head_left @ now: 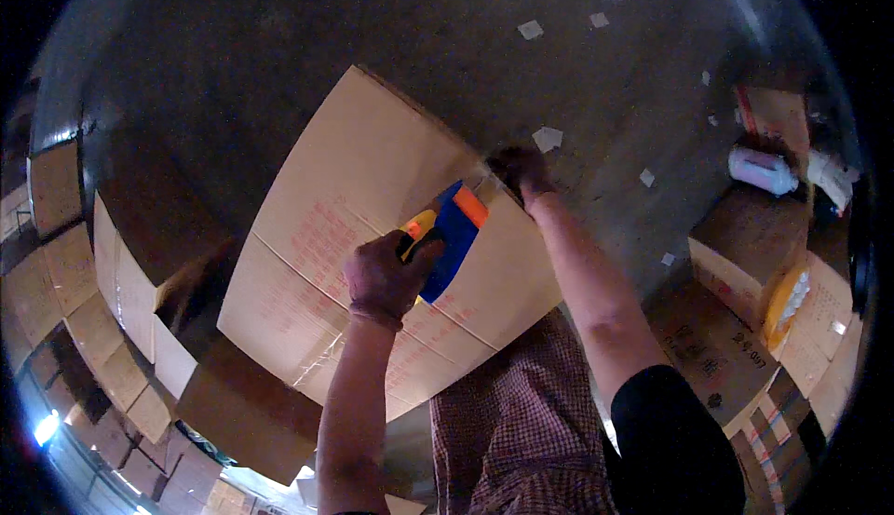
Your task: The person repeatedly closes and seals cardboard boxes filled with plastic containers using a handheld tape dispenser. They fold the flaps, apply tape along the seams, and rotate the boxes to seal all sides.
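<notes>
Cardboard box (363,236), large and tan, lies tilted in the middle of the scene with red print on its top and a seam running from the near left to the far right. Over that seam the left hand (382,277) is closed around the handle of a blue tape dispenser (452,236) with an orange and yellow end, which rests on the box top. At the far right edge of the box the right hand (520,172) presses down on the cardboard, fingers curled over the edge; what it pinches, if anything, cannot be told. Small paper scraps (548,138) dot the dark floor beyond. More stacked cartons (745,254) stand at the right, and a white bottle (764,170) lies on one. Flat cartons (84,329) pile up at the left.
</notes>
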A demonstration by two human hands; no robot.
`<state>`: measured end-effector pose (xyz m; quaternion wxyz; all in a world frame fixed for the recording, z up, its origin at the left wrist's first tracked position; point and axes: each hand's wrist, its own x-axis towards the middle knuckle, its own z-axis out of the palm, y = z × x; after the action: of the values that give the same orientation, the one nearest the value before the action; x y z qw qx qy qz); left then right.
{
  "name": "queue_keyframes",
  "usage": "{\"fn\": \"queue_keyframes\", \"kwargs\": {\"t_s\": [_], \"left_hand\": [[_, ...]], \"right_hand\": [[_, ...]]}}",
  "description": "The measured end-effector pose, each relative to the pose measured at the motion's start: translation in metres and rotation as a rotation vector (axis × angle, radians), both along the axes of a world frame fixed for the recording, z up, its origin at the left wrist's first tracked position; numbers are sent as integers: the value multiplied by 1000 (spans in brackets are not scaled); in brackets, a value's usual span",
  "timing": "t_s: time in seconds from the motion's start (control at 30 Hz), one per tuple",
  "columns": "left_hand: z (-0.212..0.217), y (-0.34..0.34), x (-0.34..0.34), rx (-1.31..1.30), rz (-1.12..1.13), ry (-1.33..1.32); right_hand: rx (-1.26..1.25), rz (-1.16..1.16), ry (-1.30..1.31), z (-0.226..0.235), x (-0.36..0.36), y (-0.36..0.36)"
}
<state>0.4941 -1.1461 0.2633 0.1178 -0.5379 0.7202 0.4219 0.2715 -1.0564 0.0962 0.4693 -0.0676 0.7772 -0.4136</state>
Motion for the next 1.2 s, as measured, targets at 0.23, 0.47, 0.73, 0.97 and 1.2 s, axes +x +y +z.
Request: {"fn": "queue_keyframes", "kwargs": {"t_s": [0.23, 0.47, 0.73, 0.97, 1.2], "left_hand": [[-28, 16, 19, -114, 67, 228], [-27, 16, 36, -13, 239, 412], [14, 1, 9, 20, -314, 195], [36, 36, 303, 177, -50, 103], [61, 95, 576, -245, 130, -285]], "right_hand": [[315, 643, 463, -26, -12, 10], [-253, 193, -9, -35, -19, 4], [-139, 211, 8, -18, -93, 16], [-298, -467, -329, 91, -108, 132], [-114, 116, -162, 144, 154, 69]]}}
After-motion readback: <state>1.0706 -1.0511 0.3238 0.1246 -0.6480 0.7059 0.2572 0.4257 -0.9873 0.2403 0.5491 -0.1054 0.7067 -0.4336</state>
